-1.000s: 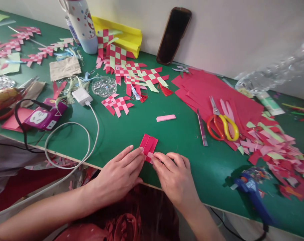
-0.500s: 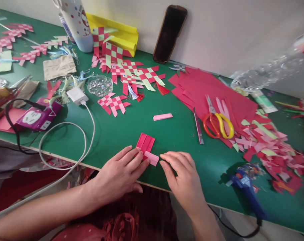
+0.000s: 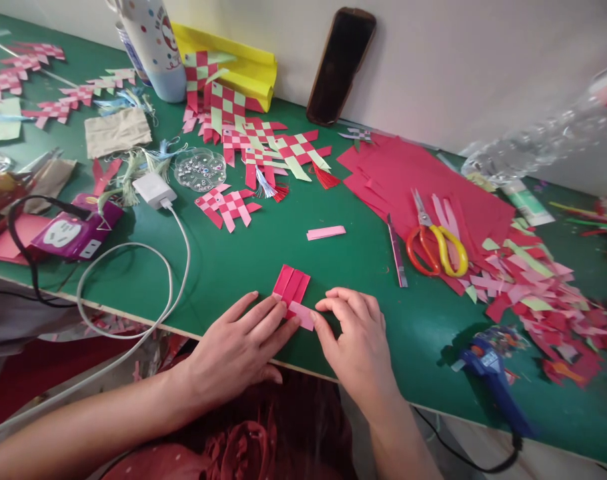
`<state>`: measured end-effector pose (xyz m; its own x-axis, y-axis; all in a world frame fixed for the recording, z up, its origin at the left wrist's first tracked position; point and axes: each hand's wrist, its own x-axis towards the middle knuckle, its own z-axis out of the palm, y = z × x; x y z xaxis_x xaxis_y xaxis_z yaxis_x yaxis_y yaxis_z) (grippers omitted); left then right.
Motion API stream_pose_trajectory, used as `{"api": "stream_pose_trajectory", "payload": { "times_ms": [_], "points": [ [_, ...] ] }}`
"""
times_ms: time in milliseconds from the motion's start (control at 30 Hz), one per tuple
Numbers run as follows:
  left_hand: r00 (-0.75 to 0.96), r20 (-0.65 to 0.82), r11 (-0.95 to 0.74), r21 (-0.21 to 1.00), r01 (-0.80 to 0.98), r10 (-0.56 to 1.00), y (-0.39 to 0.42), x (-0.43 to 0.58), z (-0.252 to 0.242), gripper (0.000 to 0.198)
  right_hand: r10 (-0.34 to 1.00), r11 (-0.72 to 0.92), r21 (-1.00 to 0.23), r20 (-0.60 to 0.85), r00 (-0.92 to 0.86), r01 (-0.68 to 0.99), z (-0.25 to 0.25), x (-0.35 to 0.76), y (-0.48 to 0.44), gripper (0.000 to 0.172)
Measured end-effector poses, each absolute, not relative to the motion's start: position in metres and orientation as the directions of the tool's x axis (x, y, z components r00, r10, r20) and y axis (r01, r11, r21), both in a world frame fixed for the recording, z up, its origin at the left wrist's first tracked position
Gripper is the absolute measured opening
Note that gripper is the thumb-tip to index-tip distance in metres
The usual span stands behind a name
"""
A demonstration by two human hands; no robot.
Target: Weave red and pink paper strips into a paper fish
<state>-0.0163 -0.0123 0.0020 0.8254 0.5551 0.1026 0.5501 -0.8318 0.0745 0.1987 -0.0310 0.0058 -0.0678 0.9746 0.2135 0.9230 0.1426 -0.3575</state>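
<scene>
Near the table's front edge lies a small red paper piece made of parallel strips. A light pink paper strip crosses its lower end and sticks out to the right. My left hand rests over both with fingers stretched out, fingertips pressing them to the table; its palm hides part of the lower left. At the strip's right end, my right hand has thumb and forefinger closed on the strip, other fingers curled. Farther back lies a folded pink strip.
Woven paper fish lie behind. At right are scissors, a craft knife, red sheets, paper scraps and a blue glue gun. At left, a white cable loops near a purple power socket.
My right hand has shifted slightly left, its thumb and forefinger now closing on the end of the pink strip. My left hand stays on the paper.
</scene>
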Motion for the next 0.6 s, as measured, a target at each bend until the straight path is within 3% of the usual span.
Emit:
{"api": "stream_pose_trajectory", "payload": {
  "times_ms": [433, 600],
  "points": [
    [0.830, 0.069, -0.833, 0.071, 0.549, 0.553, -0.0146, -0.0193, 0.0015, 0.089, 0.974, 0.167, -0.377, 0.207, -0.093, 0.911, 0.0066, 0.2048, -0.0277, 0.002],
    [0.824, 0.065, -0.827, 0.065, 0.559, 0.562, -0.0153, -0.0192, -0.0012, 0.088, 0.946, 0.233, -0.417, 0.306, -0.106, 0.878, 0.0104, 0.2057, -0.0266, 0.007]
  ]
}}
